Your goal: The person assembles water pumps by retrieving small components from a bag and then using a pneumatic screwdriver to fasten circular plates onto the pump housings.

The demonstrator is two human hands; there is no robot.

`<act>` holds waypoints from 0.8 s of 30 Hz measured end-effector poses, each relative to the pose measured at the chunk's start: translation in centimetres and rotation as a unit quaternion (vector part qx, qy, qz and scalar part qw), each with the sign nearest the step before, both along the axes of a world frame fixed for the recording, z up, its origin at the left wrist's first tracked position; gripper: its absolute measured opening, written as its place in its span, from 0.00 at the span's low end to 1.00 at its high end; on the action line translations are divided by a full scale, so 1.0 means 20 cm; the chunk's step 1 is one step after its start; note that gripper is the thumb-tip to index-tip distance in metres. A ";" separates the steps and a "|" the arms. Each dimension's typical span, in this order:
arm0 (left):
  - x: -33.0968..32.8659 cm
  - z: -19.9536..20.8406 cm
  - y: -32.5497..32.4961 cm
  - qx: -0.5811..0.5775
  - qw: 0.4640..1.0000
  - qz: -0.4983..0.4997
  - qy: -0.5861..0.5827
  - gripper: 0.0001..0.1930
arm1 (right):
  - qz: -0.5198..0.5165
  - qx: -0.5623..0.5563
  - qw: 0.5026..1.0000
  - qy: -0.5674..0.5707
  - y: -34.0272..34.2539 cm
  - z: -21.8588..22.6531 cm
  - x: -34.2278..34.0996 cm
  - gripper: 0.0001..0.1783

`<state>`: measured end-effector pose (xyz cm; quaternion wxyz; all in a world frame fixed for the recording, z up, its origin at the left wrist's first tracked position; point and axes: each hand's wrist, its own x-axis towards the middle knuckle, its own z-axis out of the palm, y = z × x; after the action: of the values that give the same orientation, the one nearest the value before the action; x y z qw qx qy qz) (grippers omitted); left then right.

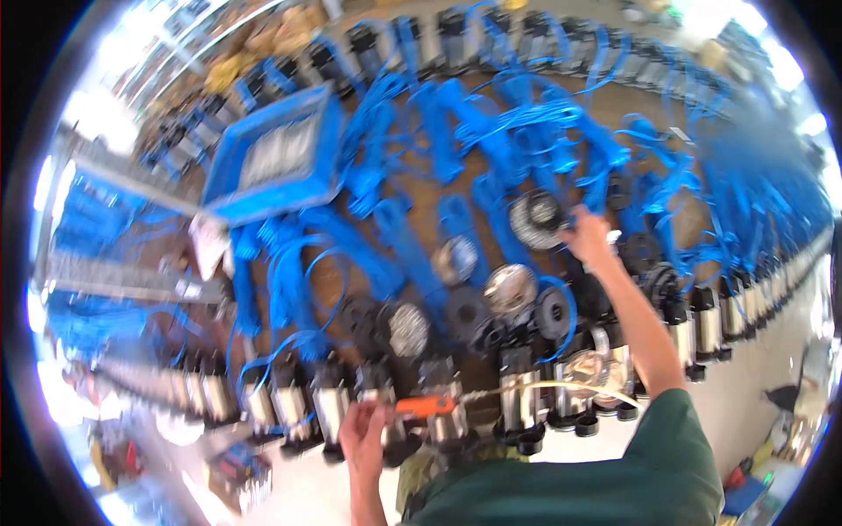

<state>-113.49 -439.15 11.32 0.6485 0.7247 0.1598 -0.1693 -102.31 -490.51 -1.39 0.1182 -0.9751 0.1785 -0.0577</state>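
Observation:
My left hand [364,434] is closed on the end of an orange hand tool [425,406], low over the near row of pumps. A pale yellow hose [561,384] runs from the tool to the right, toward my right side. Stretched across the bench, my right hand [589,238] has its fingers drawn together at the right edge of a round metal part [537,217] with a dark centre. Whatever lies between those fingers is hidden and blurred.
Cylindrical silver-and-black pumps [519,394] line the bench's near edge, with another row [452,39] at the far edge. Between them lie bundled blue cables [491,131], black discs [553,314] and round metal pieces [510,289]. A blue crate [263,207] holds pale metal parts.

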 end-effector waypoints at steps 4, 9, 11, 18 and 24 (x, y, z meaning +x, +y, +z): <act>0.15 -0.13 0.21 0.206 0.975 -0.070 -0.055 0.08 | 0.166 0.037 0.979 -0.116 0.05 0.11 -0.05 0.14; 0.29 -0.20 0.50 0.385 0.891 -0.133 -0.202 0.11 | 0.125 0.177 0.967 -0.135 0.01 0.07 -0.10 0.09; 0.28 -0.17 0.62 0.389 0.887 -0.131 -0.213 0.11 | 0.063 0.225 0.966 -0.109 -0.10 0.00 -0.13 0.10; 0.04 -0.18 1.43 0.456 0.846 -0.032 -0.275 0.07 | -0.101 0.475 0.842 -0.233 0.50 0.52 -0.30 0.11; 0.10 -0.50 2.43 0.346 0.934 0.007 -0.092 0.09 | -0.034 0.623 0.780 -0.043 2.26 0.78 -0.62 0.16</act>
<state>-111.49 -390.51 1.36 0.3704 0.9156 0.1529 -0.0317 -114.64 -445.39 14.16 0.7054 -0.6786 0.2036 0.0205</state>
